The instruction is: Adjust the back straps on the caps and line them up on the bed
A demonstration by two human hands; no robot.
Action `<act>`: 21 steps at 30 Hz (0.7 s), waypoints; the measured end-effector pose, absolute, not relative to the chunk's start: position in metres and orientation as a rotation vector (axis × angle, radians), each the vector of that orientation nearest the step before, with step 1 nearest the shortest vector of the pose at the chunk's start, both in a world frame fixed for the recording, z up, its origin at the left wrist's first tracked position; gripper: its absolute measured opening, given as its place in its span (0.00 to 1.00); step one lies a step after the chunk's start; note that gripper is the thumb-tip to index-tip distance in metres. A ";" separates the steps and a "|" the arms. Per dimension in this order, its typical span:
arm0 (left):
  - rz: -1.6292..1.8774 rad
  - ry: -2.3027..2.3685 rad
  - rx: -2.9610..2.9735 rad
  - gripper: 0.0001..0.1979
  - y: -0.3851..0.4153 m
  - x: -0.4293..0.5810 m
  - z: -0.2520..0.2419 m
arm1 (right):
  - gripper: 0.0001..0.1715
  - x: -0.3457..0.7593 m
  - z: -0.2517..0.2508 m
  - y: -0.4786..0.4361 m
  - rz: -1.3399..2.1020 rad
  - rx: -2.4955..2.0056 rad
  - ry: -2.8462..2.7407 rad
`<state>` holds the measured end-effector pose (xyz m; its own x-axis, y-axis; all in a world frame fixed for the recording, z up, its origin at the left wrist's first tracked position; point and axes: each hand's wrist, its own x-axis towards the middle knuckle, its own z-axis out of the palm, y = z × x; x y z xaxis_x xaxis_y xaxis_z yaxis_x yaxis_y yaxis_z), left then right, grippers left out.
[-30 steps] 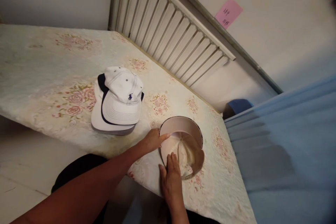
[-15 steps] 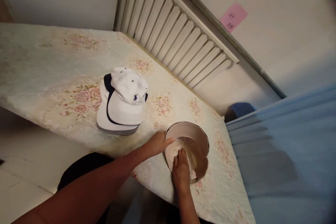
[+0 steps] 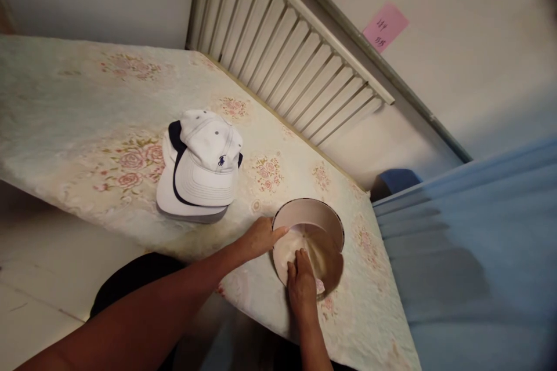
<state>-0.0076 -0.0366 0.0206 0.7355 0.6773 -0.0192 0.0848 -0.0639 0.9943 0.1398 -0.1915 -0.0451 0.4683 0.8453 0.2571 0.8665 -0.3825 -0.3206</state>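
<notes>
A cream cap (image 3: 319,243) lies upside down on the floral mattress (image 3: 78,110), its hollow facing up and its brim standing at the far side. My left hand (image 3: 259,239) pinches the cap's left rim with fingers closed. My right hand (image 3: 300,284) presses its fingers down into the hollow at the near edge. A stack of white caps with navy trim (image 3: 200,165) rests on the mattress to the left, apart from both hands.
A slatted metal bed frame (image 3: 296,52) leans along the wall behind the mattress. A pink note (image 3: 385,26) is stuck on the wall. Blue fabric (image 3: 474,255) fills the right side. Tiled floor shows at lower left.
My right hand has slid from the cap's near rim further into its hollow. The left hand keeps its hold on the rim. The camera view shifted slightly.
</notes>
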 end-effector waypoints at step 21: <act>0.634 0.614 1.636 0.18 -0.044 0.006 0.019 | 0.26 0.169 -0.046 -0.183 -0.248 -2.317 -1.455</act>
<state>0.0061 -0.0444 0.0186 0.7108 0.7000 0.0690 0.0462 -0.1443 0.9885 0.1686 -0.1825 -0.0459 0.4446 0.8245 0.3501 0.8939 -0.3834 -0.2322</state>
